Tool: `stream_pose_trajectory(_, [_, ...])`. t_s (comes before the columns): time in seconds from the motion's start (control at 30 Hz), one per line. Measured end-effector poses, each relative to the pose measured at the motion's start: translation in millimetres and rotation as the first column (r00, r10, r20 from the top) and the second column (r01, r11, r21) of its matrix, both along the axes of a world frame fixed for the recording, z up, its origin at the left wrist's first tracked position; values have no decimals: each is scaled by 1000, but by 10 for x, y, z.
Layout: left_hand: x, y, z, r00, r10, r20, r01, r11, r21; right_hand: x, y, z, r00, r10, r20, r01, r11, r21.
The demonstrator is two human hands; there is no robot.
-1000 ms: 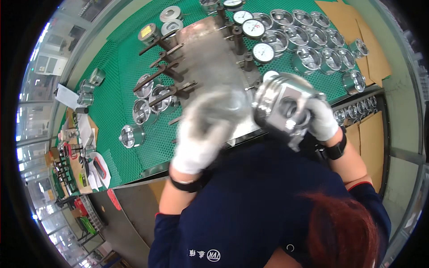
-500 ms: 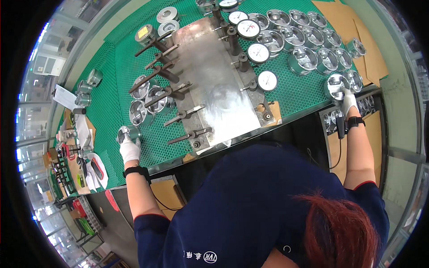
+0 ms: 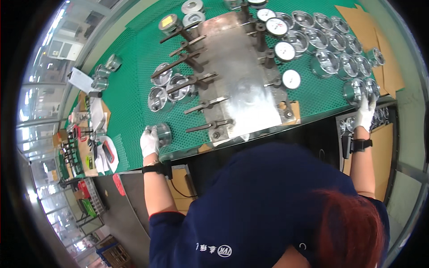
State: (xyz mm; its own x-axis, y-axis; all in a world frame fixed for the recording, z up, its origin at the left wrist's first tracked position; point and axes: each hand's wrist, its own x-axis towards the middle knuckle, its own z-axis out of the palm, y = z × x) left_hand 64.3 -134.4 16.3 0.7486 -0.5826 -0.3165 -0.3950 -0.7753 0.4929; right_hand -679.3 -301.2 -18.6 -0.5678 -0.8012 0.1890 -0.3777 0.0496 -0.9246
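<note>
Near the front left edge of the green mat, my gloved left hand [image 3: 149,140] is closed around the left side of a metal piston [image 3: 165,134]. At the right front corner, my gloved right hand [image 3: 366,115] has its fingers stretched out and a little apart. They reach beside a silver piston [image 3: 353,92], with another piston [image 3: 372,89] just to its right; whether the fingertips touch either is unclear. Between my hands stands a steel fixture plate [image 3: 241,85] with dark clamp posts along both sides and several dial gauges [image 3: 291,79] on its right.
Rows of pistons [image 3: 325,63] fill the mat's right side; a smaller group [image 3: 159,98] sits left of the fixture. Brown cardboard [image 3: 380,44] lies at the far right. Tools and papers [image 3: 97,117] are at the far left. Below the right edge is an open drawer [image 3: 384,134] holding pistons.
The view has shifted, so the scene sits farther right. My left hand has brought its piston slightly rightward. My right hand has drawn back and its fingers have straightened beside the corner piston.
</note>
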Motion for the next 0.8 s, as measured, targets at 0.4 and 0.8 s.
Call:
stream_pose_trajectory(0.4, [-1836, -38, 1353, 859, -503, -95, 230, 545, -806, 2918, 463, 1586, -22, 996, -88, -999, -25, -28])
stream_pose_trajectory(0.8, [-2395, -646, 1076, 523, -788, 325, 826, 373, -423, 3052, 280, 1443, 181, 812, -555, -903, 361, 234])
